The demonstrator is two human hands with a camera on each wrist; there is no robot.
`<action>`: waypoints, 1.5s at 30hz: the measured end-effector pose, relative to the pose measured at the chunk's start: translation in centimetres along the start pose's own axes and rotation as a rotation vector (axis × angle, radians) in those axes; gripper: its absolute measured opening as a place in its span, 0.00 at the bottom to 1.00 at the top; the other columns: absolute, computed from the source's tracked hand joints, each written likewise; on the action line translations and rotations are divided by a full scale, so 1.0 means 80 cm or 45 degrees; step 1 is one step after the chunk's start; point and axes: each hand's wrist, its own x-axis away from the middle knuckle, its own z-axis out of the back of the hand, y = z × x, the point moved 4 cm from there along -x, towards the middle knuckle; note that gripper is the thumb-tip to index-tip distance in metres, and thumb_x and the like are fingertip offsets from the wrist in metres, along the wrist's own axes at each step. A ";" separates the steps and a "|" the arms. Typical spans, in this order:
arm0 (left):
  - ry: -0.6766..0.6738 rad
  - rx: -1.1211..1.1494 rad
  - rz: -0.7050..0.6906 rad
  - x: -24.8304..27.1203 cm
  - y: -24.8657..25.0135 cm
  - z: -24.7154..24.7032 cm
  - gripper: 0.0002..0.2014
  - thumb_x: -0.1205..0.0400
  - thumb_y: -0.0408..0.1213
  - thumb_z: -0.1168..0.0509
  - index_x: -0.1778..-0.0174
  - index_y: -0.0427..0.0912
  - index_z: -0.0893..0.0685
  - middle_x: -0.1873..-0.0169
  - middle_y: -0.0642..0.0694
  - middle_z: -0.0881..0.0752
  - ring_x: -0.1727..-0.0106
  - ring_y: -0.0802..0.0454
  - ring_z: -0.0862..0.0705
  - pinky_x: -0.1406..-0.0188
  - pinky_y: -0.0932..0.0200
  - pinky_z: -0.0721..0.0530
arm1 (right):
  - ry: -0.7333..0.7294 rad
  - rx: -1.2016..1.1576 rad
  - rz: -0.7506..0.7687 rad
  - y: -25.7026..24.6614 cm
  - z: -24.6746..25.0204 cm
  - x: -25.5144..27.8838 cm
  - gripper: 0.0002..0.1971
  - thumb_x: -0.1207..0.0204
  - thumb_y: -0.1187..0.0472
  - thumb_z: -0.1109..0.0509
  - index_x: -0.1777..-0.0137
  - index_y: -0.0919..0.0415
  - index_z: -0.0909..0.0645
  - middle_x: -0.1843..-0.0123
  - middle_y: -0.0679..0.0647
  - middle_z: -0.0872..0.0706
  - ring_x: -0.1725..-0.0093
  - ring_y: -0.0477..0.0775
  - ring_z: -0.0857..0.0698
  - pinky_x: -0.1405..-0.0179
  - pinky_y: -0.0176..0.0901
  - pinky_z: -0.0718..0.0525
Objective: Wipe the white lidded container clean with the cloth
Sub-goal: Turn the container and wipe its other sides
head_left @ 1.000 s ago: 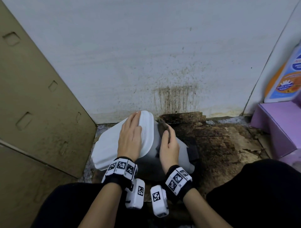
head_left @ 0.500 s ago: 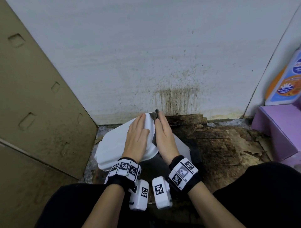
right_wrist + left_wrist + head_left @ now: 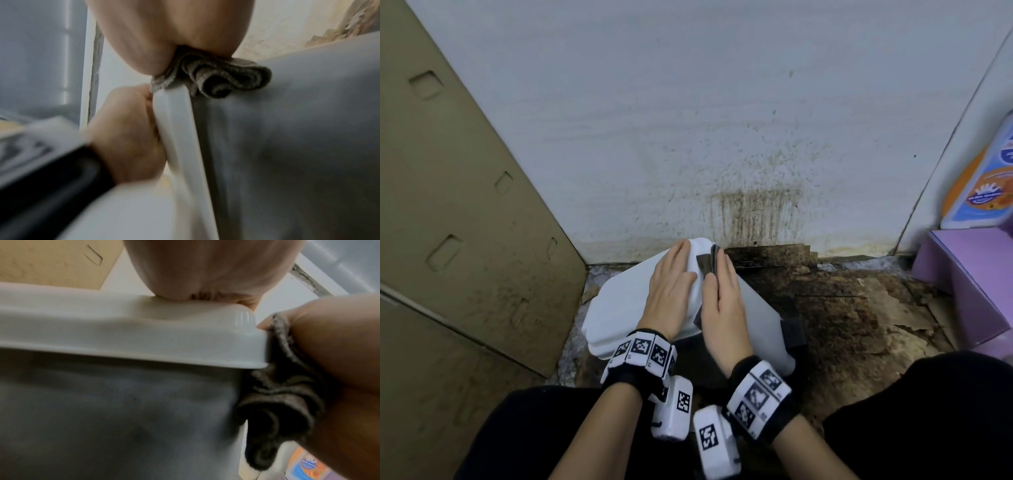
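The white container (image 3: 753, 318) lies tipped on its side on the stained floor (image 3: 842, 308), close in front of the wall (image 3: 688, 120), with its white lid (image 3: 619, 308) facing left. The left hand (image 3: 671, 291) lies flat on the lid, fingers straight and together, bracing it. The right hand (image 3: 722, 301) presses a dark grey cloth (image 3: 705, 263) against the container's side, just right of the lid's edge; its fingers look straight and laid over the cloth, though the right wrist view shows only the heel of the palm bearing on the bunched folds (image 3: 216, 78), so whether the thumb pinches it I cannot tell. The container looks like thin, smooth plastic: probably light, a little flexible in the walls, and slippery under a wiping stroke, so it is likely to skid or roll unless held down. The stiffest places to hold appear to be the lid's raised rim (image 3: 144, 345) and the corners; the wide side panel would likely give under pressure. The cloth is soft and folds over itself, so it should follow the groove under the rim. Right of the container, beyond the floor stains, a bottle (image 3: 983, 171) with an orange and blue label stands on a purple box (image 3: 969, 291); its writing is too blurred to read. No writing shows on the container. The markers on both wristbands are black and white patterns only.
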 end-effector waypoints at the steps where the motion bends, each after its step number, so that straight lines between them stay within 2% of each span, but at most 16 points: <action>1: 0.002 -0.003 0.023 0.000 0.000 -0.002 0.27 0.14 0.31 0.38 0.18 0.35 0.34 0.12 0.52 0.49 0.16 0.66 0.53 0.15 0.58 0.50 | -0.054 0.003 -0.020 -0.002 0.005 -0.010 0.26 0.08 0.55 0.50 0.11 0.50 0.46 0.10 0.41 0.45 0.13 0.36 0.47 0.16 0.32 0.50; 3: -0.020 0.057 0.098 0.001 0.005 -0.005 0.29 0.13 0.34 0.43 0.14 0.40 0.40 0.13 0.54 0.48 0.15 0.65 0.52 0.16 0.61 0.51 | -0.157 0.015 -0.051 -0.006 0.017 -0.028 0.27 0.08 0.55 0.50 0.10 0.50 0.48 0.10 0.42 0.46 0.13 0.37 0.48 0.18 0.29 0.50; 6: -0.067 0.204 0.182 0.003 0.022 -0.002 0.32 0.16 0.42 0.54 0.12 0.48 0.46 0.13 0.55 0.46 0.16 0.63 0.48 0.15 0.56 0.48 | -0.272 0.027 -0.075 -0.007 0.031 -0.040 0.27 0.07 0.53 0.50 0.10 0.49 0.50 0.09 0.42 0.49 0.12 0.38 0.49 0.15 0.35 0.51; 9: -0.080 0.175 0.157 0.002 0.023 -0.004 0.30 0.13 0.38 0.53 0.13 0.48 0.47 0.13 0.54 0.46 0.16 0.62 0.48 0.16 0.58 0.48 | -0.308 -0.006 -0.050 -0.003 0.038 -0.032 0.27 0.07 0.52 0.51 0.10 0.47 0.52 0.10 0.38 0.51 0.13 0.34 0.51 0.13 0.36 0.53; 11: -0.082 0.176 0.170 0.003 0.021 -0.004 0.29 0.13 0.36 0.52 0.13 0.48 0.46 0.13 0.54 0.46 0.16 0.61 0.48 0.18 0.59 0.48 | -0.280 -0.084 -0.031 0.004 0.039 -0.022 0.26 0.07 0.52 0.51 0.10 0.44 0.51 0.10 0.35 0.50 0.14 0.31 0.50 0.14 0.35 0.52; 13: -0.088 0.217 0.188 0.004 0.020 -0.003 0.33 0.18 0.42 0.54 0.13 0.50 0.46 0.14 0.56 0.45 0.17 0.63 0.47 0.18 0.59 0.47 | -0.233 -0.129 -0.016 0.022 0.037 -0.012 0.26 0.07 0.49 0.53 0.11 0.40 0.50 0.11 0.33 0.48 0.14 0.30 0.49 0.14 0.36 0.51; 17: -0.064 0.253 0.221 0.004 0.011 0.003 0.33 0.18 0.42 0.53 0.13 0.50 0.44 0.14 0.56 0.44 0.20 0.67 0.45 0.22 0.62 0.48 | -0.110 0.152 0.018 0.090 0.036 0.000 0.25 0.08 0.47 0.56 0.13 0.37 0.51 0.10 0.36 0.51 0.13 0.31 0.53 0.11 0.46 0.52; 21: -0.041 0.270 0.255 0.005 0.001 0.010 0.33 0.18 0.41 0.53 0.13 0.51 0.44 0.15 0.57 0.43 0.18 0.62 0.44 0.24 0.63 0.49 | -0.003 0.224 -0.107 0.148 0.054 0.005 0.26 0.09 0.47 0.57 0.11 0.43 0.48 0.09 0.41 0.48 0.12 0.35 0.51 0.11 0.43 0.52; 24: -0.028 0.305 0.260 0.005 -0.006 0.013 0.33 0.19 0.41 0.52 0.14 0.52 0.42 0.15 0.57 0.42 0.18 0.62 0.44 0.24 0.63 0.48 | 0.017 0.271 -0.276 0.184 0.075 0.008 0.24 0.07 0.52 0.56 0.12 0.46 0.49 0.09 0.46 0.49 0.13 0.37 0.51 0.16 0.35 0.56; 28: -0.007 0.329 0.293 0.007 -0.017 0.017 0.35 0.22 0.43 0.53 0.14 0.53 0.41 0.16 0.58 0.41 0.16 0.58 0.43 0.20 0.58 0.45 | 0.054 0.325 -0.355 0.203 0.080 0.010 0.25 0.07 0.54 0.56 0.11 0.49 0.49 0.09 0.48 0.49 0.11 0.46 0.51 0.20 0.33 0.58; 32: 0.015 0.303 0.280 0.005 -0.018 0.018 0.31 0.18 0.35 0.52 0.14 0.50 0.40 0.16 0.54 0.39 0.16 0.54 0.41 0.21 0.59 0.45 | 0.093 0.337 -0.388 0.201 0.072 0.007 0.25 0.07 0.53 0.55 0.11 0.48 0.48 0.09 0.47 0.48 0.11 0.47 0.51 0.16 0.38 0.57; 36: 0.036 0.291 0.281 0.008 -0.019 0.021 0.35 0.23 0.40 0.55 0.14 0.49 0.40 0.15 0.54 0.40 0.16 0.56 0.42 0.18 0.58 0.46 | 0.101 0.329 -0.383 0.171 0.054 0.004 0.26 0.08 0.53 0.55 0.10 0.47 0.50 0.09 0.46 0.50 0.11 0.45 0.53 0.12 0.46 0.57; 39: 0.043 0.282 0.282 0.009 -0.023 0.022 0.36 0.23 0.41 0.55 0.14 0.49 0.40 0.15 0.55 0.40 0.15 0.56 0.43 0.16 0.56 0.47 | 0.004 0.320 -0.262 0.124 0.029 0.002 0.26 0.08 0.51 0.57 0.11 0.42 0.53 0.10 0.39 0.53 0.11 0.40 0.56 0.12 0.48 0.57; 41: 0.045 0.274 0.283 0.011 -0.024 0.022 0.35 0.22 0.41 0.55 0.14 0.49 0.40 0.15 0.55 0.40 0.15 0.56 0.43 0.15 0.55 0.47 | -0.088 0.332 -0.120 0.089 0.010 0.000 0.28 0.11 0.46 0.60 0.11 0.39 0.55 0.11 0.35 0.56 0.12 0.36 0.60 0.14 0.46 0.59; 45: 0.048 0.267 0.298 0.014 -0.029 0.025 0.30 0.15 0.35 0.53 0.14 0.50 0.41 0.15 0.54 0.41 0.15 0.56 0.43 0.18 0.59 0.48 | -0.255 0.330 0.089 0.053 -0.010 -0.002 0.26 0.08 0.49 0.59 0.11 0.41 0.57 0.11 0.34 0.59 0.14 0.32 0.64 0.15 0.39 0.62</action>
